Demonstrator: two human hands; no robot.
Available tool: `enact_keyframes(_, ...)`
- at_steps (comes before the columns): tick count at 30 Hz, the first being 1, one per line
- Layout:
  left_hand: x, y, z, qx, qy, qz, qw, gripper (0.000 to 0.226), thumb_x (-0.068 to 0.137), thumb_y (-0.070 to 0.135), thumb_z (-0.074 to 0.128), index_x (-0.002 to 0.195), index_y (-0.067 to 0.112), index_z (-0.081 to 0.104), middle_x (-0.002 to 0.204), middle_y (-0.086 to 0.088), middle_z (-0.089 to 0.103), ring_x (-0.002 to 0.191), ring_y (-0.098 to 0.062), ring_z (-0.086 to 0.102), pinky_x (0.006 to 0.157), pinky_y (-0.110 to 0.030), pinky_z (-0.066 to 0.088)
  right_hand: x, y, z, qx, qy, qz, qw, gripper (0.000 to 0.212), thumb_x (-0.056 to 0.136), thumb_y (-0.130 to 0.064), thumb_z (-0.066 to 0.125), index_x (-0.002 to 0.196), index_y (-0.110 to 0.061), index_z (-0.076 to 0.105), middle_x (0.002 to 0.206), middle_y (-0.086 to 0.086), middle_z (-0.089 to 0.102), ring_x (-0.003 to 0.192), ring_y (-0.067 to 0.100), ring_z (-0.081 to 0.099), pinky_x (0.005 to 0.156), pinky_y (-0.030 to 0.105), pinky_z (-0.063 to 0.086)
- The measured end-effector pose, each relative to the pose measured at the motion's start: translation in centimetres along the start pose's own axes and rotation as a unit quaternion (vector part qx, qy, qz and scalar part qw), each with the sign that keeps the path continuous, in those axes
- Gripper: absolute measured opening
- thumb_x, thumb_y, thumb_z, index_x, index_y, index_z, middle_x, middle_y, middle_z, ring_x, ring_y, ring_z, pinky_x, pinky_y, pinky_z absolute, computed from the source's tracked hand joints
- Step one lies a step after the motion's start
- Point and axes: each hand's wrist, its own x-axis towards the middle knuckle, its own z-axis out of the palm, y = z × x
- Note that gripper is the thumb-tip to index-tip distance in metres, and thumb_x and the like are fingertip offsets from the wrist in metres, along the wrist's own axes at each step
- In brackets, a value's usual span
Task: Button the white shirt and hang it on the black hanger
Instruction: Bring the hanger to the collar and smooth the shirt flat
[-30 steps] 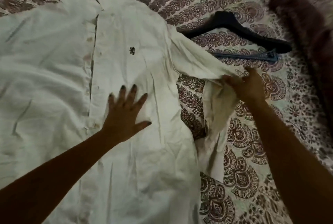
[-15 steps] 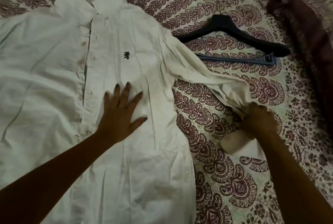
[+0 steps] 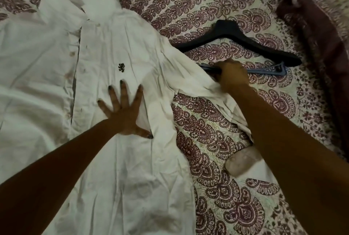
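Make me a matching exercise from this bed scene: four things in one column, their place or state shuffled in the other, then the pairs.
1. left hand
2. right hand
3. black plastic hanger
4. dark maroon cloth

A. bunched along the view's right edge
B. flat, fingers spread, on the white button-up shirt
C. fingers curled on the thin blue bar
D. lying just beyond the blue bar

Pairs: 1-B, 2-C, 3-D, 4-A

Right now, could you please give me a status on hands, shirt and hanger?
Left hand flat on white shirt. Right hand at sleeve by black hanger, grip unclear. Dark cloth well aside.
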Motion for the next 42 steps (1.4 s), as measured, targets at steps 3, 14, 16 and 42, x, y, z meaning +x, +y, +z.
enact_keyframes(3, -0.1, 0.1, -0.2, 0.000, -0.012, 0.002, 1.000, 0.146, 0.044, 0.076, 0.070, 0.119, 0.035, -0.048, 0.130, -0.015, -0.057, 0.122, -0.047, -0.044, 0.097, -0.074, -0.009, 0.9, 0.2, -0.6, -0.054, -0.010, -0.019, 0.998, 0.026, 0.094, -0.014, 0.050, 0.118, -0.015, 0.060, 0.111, 0.015, 0.058, 0.101, 0.035, 0.058, 0.083, 0.041, 0.046)
enact_keyframes(14, 0.2, -0.1, 0.0, -0.002, -0.015, -0.002, 1.000, 0.148, 0.041, 0.078, 0.069, 0.117, 0.036, -0.051, 0.128, -0.015, -0.058, 0.114, -0.045, -0.050, 0.095, -0.074, -0.012, 2.4, 1.3, -7.5, -0.073, 0.151, 0.040, 0.985, 0.028, 0.097, -0.005, 0.041, 0.123, -0.001, 0.053, 0.121, 0.022, 0.055, 0.097, 0.039, 0.059, 0.072, 0.042, 0.046)
enact_keyframes(16, 0.1, 0.0, -0.2, -0.009, -0.014, 0.003, 1.000, 0.147, 0.041, 0.079, 0.069, 0.116, 0.036, -0.051, 0.129, -0.014, -0.058, 0.118, -0.046, -0.048, 0.095, -0.074, -0.012, 1.0, -1.1, -7.3, -0.072, 0.157, -0.008, 0.985, 0.026, 0.097, -0.006, 0.043, 0.120, 0.001, 0.055, 0.116, 0.022, 0.058, 0.092, 0.036, 0.061, 0.067, 0.040, 0.047)
enact_keyframes(42, -3.9, -17.9, -9.0, -0.867, 0.255, 0.059, 0.424, 0.015, 0.099, 0.017, 0.038, 0.101, 0.030, 0.045, 0.080, 0.009, 0.073, 0.075, -0.020, 0.072, 0.072, -0.034, 0.059, -6.9, -16.5, -3.6, 0.138, -0.034, 0.045, 0.989, 0.052, 0.084, -0.055, 0.054, 0.114, -0.013, 0.058, 0.094, 0.015, 0.064, 0.088, 0.033, 0.062, 0.076, 0.039, 0.049)
